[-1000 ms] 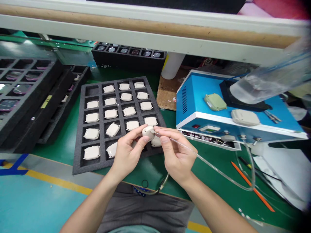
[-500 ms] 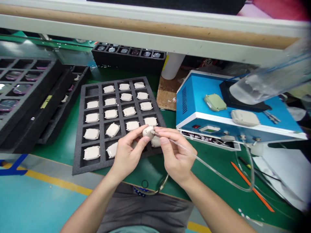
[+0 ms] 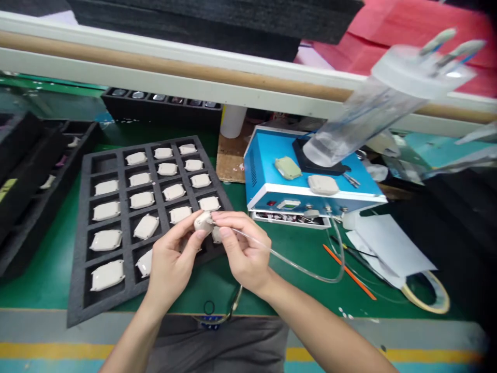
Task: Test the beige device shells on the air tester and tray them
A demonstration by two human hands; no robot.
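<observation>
My left hand (image 3: pixel 171 261) pinches a beige watch case (image 3: pixel 202 222) between thumb and fingers, above a dark foam tray (image 3: pixel 78 248). My right hand (image 3: pixel 248 254) grips a clear thin tube (image 3: pixel 297 268) near its end, which meets the side of the watch case. Whether the tip enters the case is too small to tell. From my right hand the tube loops back to the front of a blue box-shaped machine (image 3: pixel 267 166). Several similar beige watch cases (image 3: pixel 107 241) lie in the tray's compartments, some hidden behind my hands.
On the machine sit a green watch case (image 3: pixel 288 168), a beige one (image 3: pixel 323 184) and a tilted clear cylinder (image 3: pixel 345 127). An orange stick (image 3: pixel 349 272), white paper (image 3: pixel 388 243) and a tape roll (image 3: pixel 444 300) lie at right. A shelf edge (image 3: pixel 186 65) crosses overhead.
The view has swung right, so everything appears farther left and more of the right side shows. Both hands keep the same hold on the watch case and tube.
</observation>
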